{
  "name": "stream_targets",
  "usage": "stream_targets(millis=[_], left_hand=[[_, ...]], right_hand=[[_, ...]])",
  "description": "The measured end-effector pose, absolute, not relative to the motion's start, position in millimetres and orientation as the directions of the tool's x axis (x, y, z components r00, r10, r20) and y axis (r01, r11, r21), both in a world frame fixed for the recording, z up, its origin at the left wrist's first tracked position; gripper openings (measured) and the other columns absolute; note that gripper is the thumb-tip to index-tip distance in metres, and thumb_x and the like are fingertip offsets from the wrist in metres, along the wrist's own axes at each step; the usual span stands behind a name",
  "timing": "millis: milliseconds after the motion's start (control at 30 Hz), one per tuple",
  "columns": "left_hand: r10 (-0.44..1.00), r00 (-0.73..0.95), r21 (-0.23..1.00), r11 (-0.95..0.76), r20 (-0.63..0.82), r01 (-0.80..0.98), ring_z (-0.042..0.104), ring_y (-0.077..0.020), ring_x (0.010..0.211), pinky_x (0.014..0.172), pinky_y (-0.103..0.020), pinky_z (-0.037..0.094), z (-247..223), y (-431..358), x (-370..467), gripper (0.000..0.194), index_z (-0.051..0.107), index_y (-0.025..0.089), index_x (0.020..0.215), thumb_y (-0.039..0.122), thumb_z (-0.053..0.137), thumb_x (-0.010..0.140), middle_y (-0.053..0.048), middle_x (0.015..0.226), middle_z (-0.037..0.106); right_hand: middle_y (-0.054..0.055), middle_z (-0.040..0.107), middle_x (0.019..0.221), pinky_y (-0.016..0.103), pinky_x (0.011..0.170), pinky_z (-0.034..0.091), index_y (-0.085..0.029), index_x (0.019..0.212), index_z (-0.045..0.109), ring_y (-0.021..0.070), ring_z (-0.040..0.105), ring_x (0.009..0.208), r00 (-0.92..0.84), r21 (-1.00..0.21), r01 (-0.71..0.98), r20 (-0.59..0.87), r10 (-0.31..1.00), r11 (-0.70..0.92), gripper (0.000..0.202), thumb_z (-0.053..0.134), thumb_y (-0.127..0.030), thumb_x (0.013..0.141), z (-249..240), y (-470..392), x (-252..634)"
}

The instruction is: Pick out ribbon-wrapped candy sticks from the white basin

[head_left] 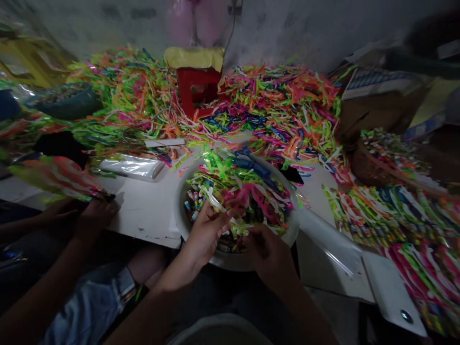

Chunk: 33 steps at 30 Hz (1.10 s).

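Observation:
My left hand [206, 230] is closed in a pinch over a wide bowl, with a thin white rubbery-looking strip [214, 199] between its thumb and fingers. My right hand [268, 249] is beside it, fingers curled by a small yellow-green piece [239, 230]; the dim light hides what its fingertips grip. Beneath both hands, the pale bowl [178, 211] contains tangled bright strips, among them pink ones [251, 191], green ones [215, 163] and blue ones [257, 167]. Small colourful printed tubes [194, 199] lie at its left side.
At left, another person's hand [97, 213] is at a bunch of orange and green strips [68, 175]. Heaps of strips surround a red stool [187, 91]. A plastic-wrapped pack [132, 166] lies on the white table [143, 211]. To the right are a clear plastic roll [330, 239] and bundled rows [377, 206].

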State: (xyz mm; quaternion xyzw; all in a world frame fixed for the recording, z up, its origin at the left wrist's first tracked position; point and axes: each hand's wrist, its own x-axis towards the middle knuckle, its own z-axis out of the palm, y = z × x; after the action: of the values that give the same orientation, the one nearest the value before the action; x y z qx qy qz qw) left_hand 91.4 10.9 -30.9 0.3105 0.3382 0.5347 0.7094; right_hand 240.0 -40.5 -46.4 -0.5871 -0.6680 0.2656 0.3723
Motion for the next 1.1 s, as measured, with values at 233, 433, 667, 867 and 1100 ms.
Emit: stream_targets(millis=[233, 433, 667, 867, 1100], left_hand=[[0.965, 0.228, 0.808, 0.237, -0.131, -0.539, 0.063, -0.0134, 0.08, 0.072, -0.023, 0.049, -33, 10, 91, 0.036, 0.058, 0.021, 0.11, 0.019, 0.067, 0.075, -0.004, 0.1, 0.067], [0.967, 0.23, 0.861, 0.206, -0.108, -0.465, 0.061, -0.0204, 0.098, 0.084, -0.031, 0.048, -38, 4, 89, 0.028, 0.06, 0.019, 0.103, 0.022, 0.065, 0.075, -0.007, 0.102, 0.066], [0.966, -0.162, 0.956, 0.159, -0.203, -0.248, 0.062, -0.014, 0.099, 0.079, -0.025, 0.049, -61, 30, -99, 0.018, 0.06, 0.027, 0.092, 0.028, 0.059, 0.073, 0.0, 0.08, 0.067], [0.937, -0.311, 0.985, 0.13, -0.159, -0.112, 0.062, -0.0206, 0.095, 0.075, -0.028, 0.05, -72, 39, -109, 0.035, 0.059, 0.025, 0.102, 0.023, 0.069, 0.068, -0.003, 0.085, 0.069], [0.893, -0.444, 0.958, 0.185, -0.071, 0.218, 0.067, -0.021, 0.085, 0.067, -0.031, 0.052, -76, 66, -89, 0.052, 0.044, 0.021, 0.127, 0.036, 0.058, 0.079, -0.012, 0.118, 0.06]], right_hand=[[0.005, 0.065, 0.087, 0.025, 0.073, 0.049, -0.018, 0.103, 0.054, 0.0164, 0.063, 0.08, -0.172, -0.935, 0.353, -0.108, 0.979, -0.041, 0.028, 0.048, -0.041, 0.088, -33, -33, 247], [0.003, 0.062, 0.077, 0.025, 0.066, 0.047, -0.017, 0.089, 0.053, 0.016, 0.06, 0.073, -0.191, -0.954, 0.292, -0.126, 0.974, -0.066, 0.03, 0.048, -0.047, 0.087, -41, -28, 248], [0.006, 0.064, 0.079, 0.029, 0.068, 0.047, -0.017, 0.084, 0.059, 0.0205, 0.061, 0.077, -0.097, -0.868, 0.49, 0.036, 0.995, 0.08, 0.032, 0.05, -0.048, 0.084, -48, -28, 240], [0.005, 0.066, 0.073, 0.029, 0.063, 0.041, -0.02, 0.076, 0.067, 0.0196, 0.06, 0.07, -0.306, -0.592, 0.77, -0.018, 0.952, 0.237, 0.03, 0.053, -0.045, 0.084, -31, -12, 262], [0.01, 0.067, 0.065, 0.027, 0.051, 0.037, -0.018, 0.063, 0.07, 0.0248, 0.064, 0.062, -0.293, -0.288, 0.929, -0.18, 0.939, 0.235, 0.014, 0.072, -0.032, 0.068, -25, -7, 245]])
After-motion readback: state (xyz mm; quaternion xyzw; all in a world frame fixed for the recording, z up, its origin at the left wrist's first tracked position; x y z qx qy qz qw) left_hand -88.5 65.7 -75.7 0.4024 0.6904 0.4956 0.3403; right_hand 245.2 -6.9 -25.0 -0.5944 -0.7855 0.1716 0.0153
